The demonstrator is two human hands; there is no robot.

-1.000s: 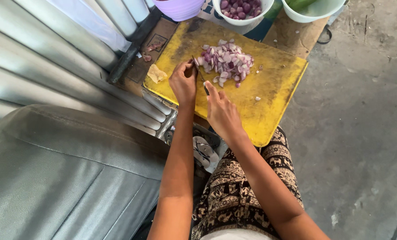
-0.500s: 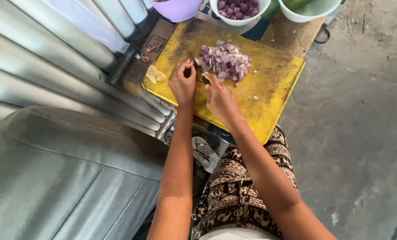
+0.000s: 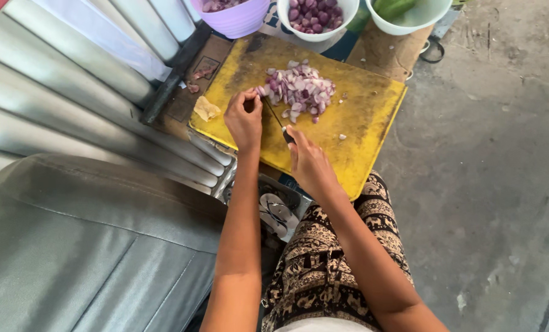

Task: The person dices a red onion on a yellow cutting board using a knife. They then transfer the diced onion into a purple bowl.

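Chopping: you needed fingertips curled back from the blade.
Left hand [image 3: 244, 117]: pinched a shallot piece [image 3: 261, 91].
Right hand [image 3: 308, 161]: gripped the knife [image 3: 276, 117].
Pile [image 3: 299, 89]: just beside, on the yellow board [image 3: 360, 123].

The top edge cut off the purple bowl [image 3: 234, 17], the white bowl of small onions [image 3: 316, 18] and the white bowl of green things [image 3: 410, 15]. The left hand [image 3: 244, 117] hid what it pinched. The right hand [image 3: 308, 161] covered the knife [image 3: 276, 118] handle.

Left hand [image 3: 244, 118] pinching shallot, right hand [image 3: 308, 161] gripping knife [image 3: 276, 117], yellow cutting board [image 3: 360, 123]
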